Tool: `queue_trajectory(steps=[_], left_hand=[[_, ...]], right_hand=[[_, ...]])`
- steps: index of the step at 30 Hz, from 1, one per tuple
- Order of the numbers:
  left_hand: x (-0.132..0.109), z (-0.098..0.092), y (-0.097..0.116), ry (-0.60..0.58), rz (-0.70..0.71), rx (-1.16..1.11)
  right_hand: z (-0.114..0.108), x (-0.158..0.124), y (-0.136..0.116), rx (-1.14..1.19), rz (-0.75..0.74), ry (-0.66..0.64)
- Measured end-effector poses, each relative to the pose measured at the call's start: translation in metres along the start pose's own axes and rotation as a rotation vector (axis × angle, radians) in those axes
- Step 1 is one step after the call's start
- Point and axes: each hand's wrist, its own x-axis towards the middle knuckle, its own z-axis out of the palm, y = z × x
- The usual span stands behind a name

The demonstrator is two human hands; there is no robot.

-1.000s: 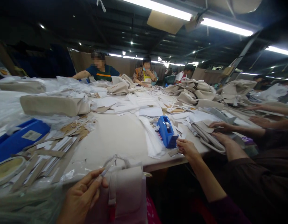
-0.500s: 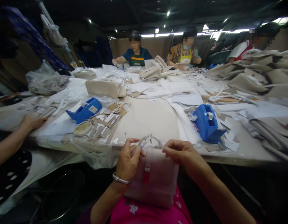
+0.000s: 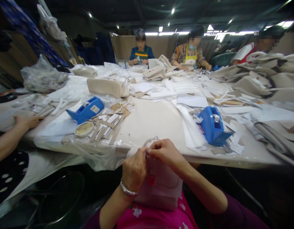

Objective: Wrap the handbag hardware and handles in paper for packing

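A pale beige bag (image 3: 158,190) with a small red tab (image 3: 151,180) on its front stands upright on my lap against the table's front edge. A thin ring-like handle (image 3: 150,139) rises behind its top. My left hand (image 3: 135,168), with a bracelet at the wrist, is closed at the bag's top left. My right hand (image 3: 164,154) pinches right beside the left fingertips, over the bag's top. What lies between the fingertips is too small to make out.
Blue tape dispensers stand on the table (image 3: 156,121) at left (image 3: 86,109) and right (image 3: 213,127). Near the left one are a round tin (image 3: 85,128) and loose strips. A neighbour's hand (image 3: 27,122) rests far left. Beige pieces (image 3: 261,79) pile up right; people sit opposite.
My right hand has moved left to meet my left hand, which has turned and closed with its back showing. Across the table, one person has brought both hands together in front.
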Motion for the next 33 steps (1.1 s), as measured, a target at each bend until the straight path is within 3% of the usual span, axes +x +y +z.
queue_trajectory(steps=[6, 9, 12, 16, 22, 28, 33], left_hand=[[-0.002, -0.005, -0.001, -0.036, -0.097, -0.066], [-0.001, -0.010, 0.003, -0.059, -0.171, -0.169], [0.003, -0.016, 0.008, -0.138, -0.328, -0.485], [0.007, -0.019, 0.013, -0.278, -0.594, -1.054], [0.004, -0.014, 0.019, -0.296, -0.762, -1.406], [0.004, -0.018, 0.025, -0.284, -0.641, -1.333], [0.004, -0.020, 0.024, -0.207, -0.470, -0.955]], right_hand=[[0.007, -0.010, 0.008, -0.023, -0.097, 0.003], [0.009, -0.018, 0.016, 0.067, -0.073, 0.111], [0.011, -0.022, 0.022, 0.161, -0.041, 0.187], [0.015, -0.025, 0.021, 0.265, -0.074, 0.173], [0.027, -0.024, 0.019, 0.326, -0.143, 0.243], [0.029, -0.025, 0.019, 0.163, -0.154, 0.234], [-0.006, -0.029, 0.010, -0.315, -0.260, 0.345]])
